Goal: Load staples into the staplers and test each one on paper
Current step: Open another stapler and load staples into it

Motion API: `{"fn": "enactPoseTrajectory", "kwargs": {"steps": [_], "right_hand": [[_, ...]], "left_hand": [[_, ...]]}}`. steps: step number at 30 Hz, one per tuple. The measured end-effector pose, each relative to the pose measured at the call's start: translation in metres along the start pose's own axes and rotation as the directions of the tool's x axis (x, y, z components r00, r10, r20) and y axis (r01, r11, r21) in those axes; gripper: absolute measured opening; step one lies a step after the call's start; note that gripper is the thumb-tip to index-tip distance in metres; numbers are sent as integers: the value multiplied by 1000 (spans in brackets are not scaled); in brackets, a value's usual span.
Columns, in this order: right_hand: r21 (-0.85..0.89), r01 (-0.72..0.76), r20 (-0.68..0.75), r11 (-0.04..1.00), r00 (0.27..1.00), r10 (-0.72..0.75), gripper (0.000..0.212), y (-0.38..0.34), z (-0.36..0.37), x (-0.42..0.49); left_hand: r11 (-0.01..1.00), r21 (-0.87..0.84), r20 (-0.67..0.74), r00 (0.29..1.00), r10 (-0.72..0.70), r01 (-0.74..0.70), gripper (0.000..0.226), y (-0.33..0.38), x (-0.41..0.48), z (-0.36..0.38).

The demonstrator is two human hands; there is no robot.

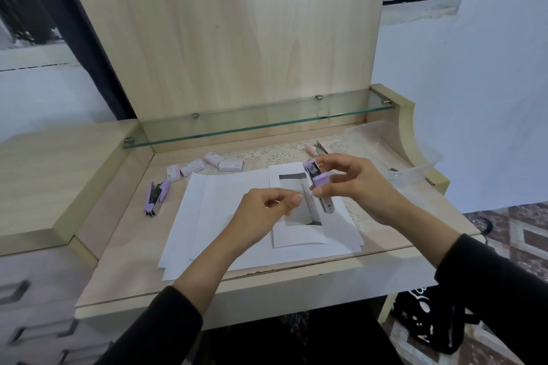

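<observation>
My right hand (pixel 350 184) grips a purple stapler (pixel 318 184) that is hinged open, its metal rail pointing down toward the sheets. My left hand (pixel 271 206) pinches a thin strip of staples (pixel 305 195) right beside the rail. Under both hands lies a stack of white paper (pixel 225 216), with a smaller sheet bearing a grey print (pixel 296 234) on top. A second purple stapler (pixel 157 198) lies open on the desk to the left. A pink stapler (pixel 317 149) lies at the back right. Several small pink staple boxes (pixel 207 164) sit behind the paper.
The wooden desk (pixel 124 246) has a glass shelf (pixel 261 121) across its back panel. A clear plastic container (pixel 400 151) stands at the right rear corner on a lace mat. Drawers are at the lower left, a black bag on the floor at right.
</observation>
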State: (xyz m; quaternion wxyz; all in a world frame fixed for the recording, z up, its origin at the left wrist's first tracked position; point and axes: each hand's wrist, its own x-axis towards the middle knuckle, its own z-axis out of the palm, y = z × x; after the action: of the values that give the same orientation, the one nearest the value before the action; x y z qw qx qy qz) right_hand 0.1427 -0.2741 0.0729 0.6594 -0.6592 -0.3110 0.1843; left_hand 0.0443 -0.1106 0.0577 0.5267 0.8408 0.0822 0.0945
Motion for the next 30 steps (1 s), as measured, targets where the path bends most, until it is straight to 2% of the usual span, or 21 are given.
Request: {"fn": "enactPoseTrajectory", "kwargs": {"steps": [4,9,13,16,23,27,30], "right_hand": [[-215,77,-36,974,996,-86,37,-5,7,-6],[-428,225,-30,875,964,-263,27,-4,14,-9],[-551,312,-19,774,922,-386,35,-7,16,-13],[-600,303,-33,740,915,-402,47,-8,15,-13],[-672,355,-2,650,876,-482,29,-3,13,-9],[-649,346,-15,678,885,-466,26,-1,13,-10],[-631,334,-18,700,896,-443,26,0,13,-9]], "left_hand": [[996,-21,-51,995,86,-87,21,11,0,0],[970,53,-85,967,242,-238,37,18,0,2],[927,127,-151,917,369,-352,42,20,-4,5],[896,168,-170,883,438,-412,47,19,-4,5],[830,293,-246,801,545,-475,37,9,0,6],[813,332,-283,772,569,-478,32,6,1,10],[819,317,-270,783,561,-478,31,4,2,9]]}}
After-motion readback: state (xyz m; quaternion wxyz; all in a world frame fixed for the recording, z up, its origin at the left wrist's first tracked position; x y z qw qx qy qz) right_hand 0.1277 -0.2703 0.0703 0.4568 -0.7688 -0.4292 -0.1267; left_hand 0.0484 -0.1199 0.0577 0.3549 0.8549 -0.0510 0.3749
